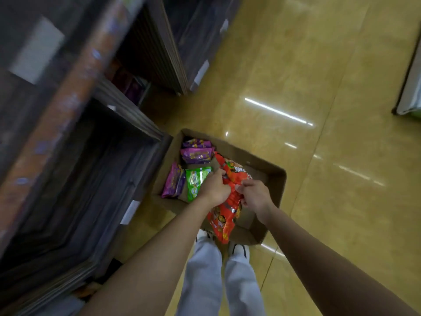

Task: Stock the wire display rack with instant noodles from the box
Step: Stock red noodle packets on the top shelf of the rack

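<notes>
An open cardboard box (276,179) sits on the floor in front of my feet. Inside it lie purple noodle packs (197,152), another purple pack (174,183) and a green pack (194,182). Both my hands hold a large red noodle multipack (227,215) above the box. My left hand (215,188) grips its left edge. My right hand (254,195) pinches its right edge. The red pack hangs down over the box's near wall. The image is blurred by motion.
Dark wooden shelving (91,179) with white price tags stands on the left, close to the box. A blurred orange strip (63,106) runs along a shelf edge. Glossy yellow tile floor (319,87) spreads to the right. Another fixture's base (410,87) shows at the far right.
</notes>
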### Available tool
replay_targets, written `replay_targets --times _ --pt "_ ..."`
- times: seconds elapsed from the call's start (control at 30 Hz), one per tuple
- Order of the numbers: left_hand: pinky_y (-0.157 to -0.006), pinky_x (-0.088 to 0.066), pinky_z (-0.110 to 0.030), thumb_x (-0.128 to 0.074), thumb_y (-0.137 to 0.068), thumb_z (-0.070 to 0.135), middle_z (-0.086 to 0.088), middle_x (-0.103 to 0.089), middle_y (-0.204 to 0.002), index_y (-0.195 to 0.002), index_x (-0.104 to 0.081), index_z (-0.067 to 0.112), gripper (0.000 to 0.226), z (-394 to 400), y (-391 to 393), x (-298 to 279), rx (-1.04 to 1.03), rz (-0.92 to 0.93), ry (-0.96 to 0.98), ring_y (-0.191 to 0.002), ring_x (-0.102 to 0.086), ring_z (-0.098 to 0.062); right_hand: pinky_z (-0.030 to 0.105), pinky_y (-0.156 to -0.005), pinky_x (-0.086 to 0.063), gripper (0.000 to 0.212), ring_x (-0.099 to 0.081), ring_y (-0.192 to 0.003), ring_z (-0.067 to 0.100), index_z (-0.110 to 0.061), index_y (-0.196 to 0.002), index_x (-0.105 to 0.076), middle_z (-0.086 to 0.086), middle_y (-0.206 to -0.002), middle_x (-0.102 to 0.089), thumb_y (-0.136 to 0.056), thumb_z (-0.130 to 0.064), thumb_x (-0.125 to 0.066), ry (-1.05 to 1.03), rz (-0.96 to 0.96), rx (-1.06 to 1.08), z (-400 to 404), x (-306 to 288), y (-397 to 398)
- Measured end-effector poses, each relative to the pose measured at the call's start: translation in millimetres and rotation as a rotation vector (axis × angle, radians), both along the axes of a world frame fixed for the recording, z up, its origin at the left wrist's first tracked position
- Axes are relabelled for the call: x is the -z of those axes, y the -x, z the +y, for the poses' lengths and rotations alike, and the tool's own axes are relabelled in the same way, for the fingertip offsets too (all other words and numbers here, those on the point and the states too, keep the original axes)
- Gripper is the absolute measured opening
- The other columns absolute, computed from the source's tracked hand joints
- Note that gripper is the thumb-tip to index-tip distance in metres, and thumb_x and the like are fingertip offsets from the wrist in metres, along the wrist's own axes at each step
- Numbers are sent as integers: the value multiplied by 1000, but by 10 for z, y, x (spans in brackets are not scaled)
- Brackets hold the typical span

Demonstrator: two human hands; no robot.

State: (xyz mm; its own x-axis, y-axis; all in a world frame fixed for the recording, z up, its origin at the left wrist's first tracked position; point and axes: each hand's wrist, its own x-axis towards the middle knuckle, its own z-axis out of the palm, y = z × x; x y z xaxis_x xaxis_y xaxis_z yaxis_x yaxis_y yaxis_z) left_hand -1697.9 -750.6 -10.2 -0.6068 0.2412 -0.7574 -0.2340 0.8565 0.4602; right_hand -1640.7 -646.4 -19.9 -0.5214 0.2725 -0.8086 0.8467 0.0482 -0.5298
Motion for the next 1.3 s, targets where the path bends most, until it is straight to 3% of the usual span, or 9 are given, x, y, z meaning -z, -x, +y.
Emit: replay_targets --times 0.27,0.53,0.67,0.77,0.83,0.97,1.1,1.17,1.3 --pt "-105 -34 -30 -63 -86 23 -7 -34 -145 -144 -31 19 67 -193 -115 -1833 18 147 -36 -130 -40 -24 27 -68 -44 25 -50 -63 11 -16 -67 -61 -3 -66 -54 -92 -16 -57 22 197 -55 -29 -1872 52" --pt "-113 -29 -29 -79 -64 42 -14 -26 -141 -149 -14 31 108 -375 -405 -3185 75 252 -109 -134 -34 -29 33 -104 -28 15 -35 -116 19 -25 -74 -67 -6 -116 -42 -87 -21 -59 -407 482 -450 -300 -3320 -94" --pt "-110 -23 -19 -84 -65 32 -13 -16 -146 -148 -10 29 111 -424 -592 -3561 -88 385 -215 -139 -27 -23 30 -83 -44 24 -59 -107 28 -17 -90 -75 7 -110 -67 -85 -20 -52 -449 565 -599 -418 -3812 -51" --pt "-111 -30 -32 -81 -67 32 -19 -7 -150 -150 0 29 116 -479 -728 -3823 -323 518 -246 -137 -31 -31 23 -63 -28 34 -55 -80 29 -16 -55 -63 10 -70 -64 -88 -20 -58 -444 673 -601 -515 -4195 -63" --pt "-105 -35 -34 -75 -72 30 -17 -20 -147 -150 -4 23 105 -567 -778 -3977 -419 623 -252 -132 -38 -33 20 -61 -25 34 -48 -72 19 -10 -56 -64 -1 -55 -50 -88 -18 -59 -426 745 -620 -635 -4383 -105" --pt "-97 -42 -31 -72 -57 34 -6 -51 -127 -133 -39 17 85 -936 -772 -4219 -463 781 -416 -120 -50 -23 26 -66 -32 39 -49 -77 15 -25 -53 -55 1 -70 -55 -92 -29 -54 -425 826 -703 -879 -4706 -194" --pt "-84 -50 -25 -71 -49 29 -5 -63 -109 -117 -50 17 73 -1283 -852 -4433 -686 709 -736 -99 -61 -17 13 -92 -35 24 -53 -102 3 -16 -102 -72 -1 -110 -67 -95 -26 -51 -307 972 -811 -1213 -5020 -372" --pt "-77 -52 -23 -67 -55 22 -9 -64 -110 -120 -51 13 68 -1418 -934 -4510 -793 636 -900 -93 -62 -14 28 -109 -30 36 -50 -117 6 -21 -116 -66 -6 -120 -62 -87 -36 -52 -294 1019 -861 -1365 -5111 -427" --pt "-75 -53 -34 -65 -64 14 -17 -62 -114 -123 -48 16 62 -1693 -1094 -4629 -930 370 -1121 -97 -64 -26 39 -111 -32 59 -44 -125 11 -37 -128 -43 -10 -125 -52 -74 -50 -62 -228 1008 -802 -1480 -5162 -583"
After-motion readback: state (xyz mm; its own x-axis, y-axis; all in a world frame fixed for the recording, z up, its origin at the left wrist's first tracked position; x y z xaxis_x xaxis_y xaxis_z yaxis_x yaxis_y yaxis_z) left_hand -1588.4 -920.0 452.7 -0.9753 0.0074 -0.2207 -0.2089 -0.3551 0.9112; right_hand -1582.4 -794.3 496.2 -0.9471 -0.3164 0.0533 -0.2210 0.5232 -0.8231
